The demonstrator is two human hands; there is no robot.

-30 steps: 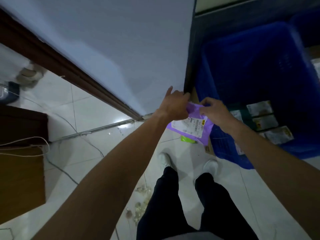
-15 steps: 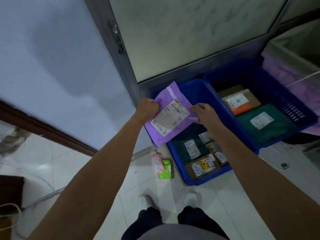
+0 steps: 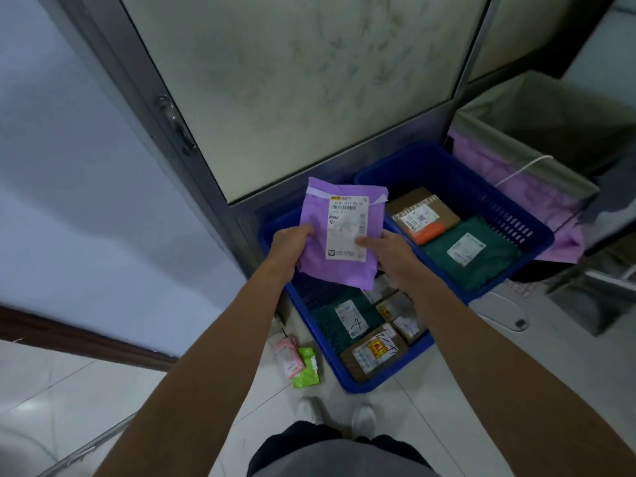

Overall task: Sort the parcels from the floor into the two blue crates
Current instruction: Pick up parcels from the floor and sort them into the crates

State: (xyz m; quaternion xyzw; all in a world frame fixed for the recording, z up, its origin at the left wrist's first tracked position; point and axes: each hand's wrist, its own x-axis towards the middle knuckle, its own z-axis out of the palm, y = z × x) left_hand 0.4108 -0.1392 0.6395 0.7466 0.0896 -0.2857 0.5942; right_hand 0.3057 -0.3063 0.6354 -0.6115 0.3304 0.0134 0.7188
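Observation:
I hold a purple parcel (image 3: 339,232) with a white label upright in front of me, above the near blue crate (image 3: 378,382). My left hand (image 3: 289,246) grips its left edge. My right hand (image 3: 392,253) pinches its right edge, thumb on the label. The near crate holds a green parcel (image 3: 344,321) and several brown ones. The far blue crate (image 3: 516,215) to the right holds a brown box (image 3: 421,213) with an orange stripe and a green parcel (image 3: 471,253).
A pink packet (image 3: 288,356) and a green packet (image 3: 307,368) lie on the tiled floor left of the near crate. A frosted glass door (image 3: 292,80) stands behind the crates. A lined bin (image 3: 537,160) sits at the right. My feet (image 3: 335,413) stand just before the crate.
The view has swung up and right from the wall to the crates. The purple parcel has been lifted and turned upright, label facing me, in both hands.

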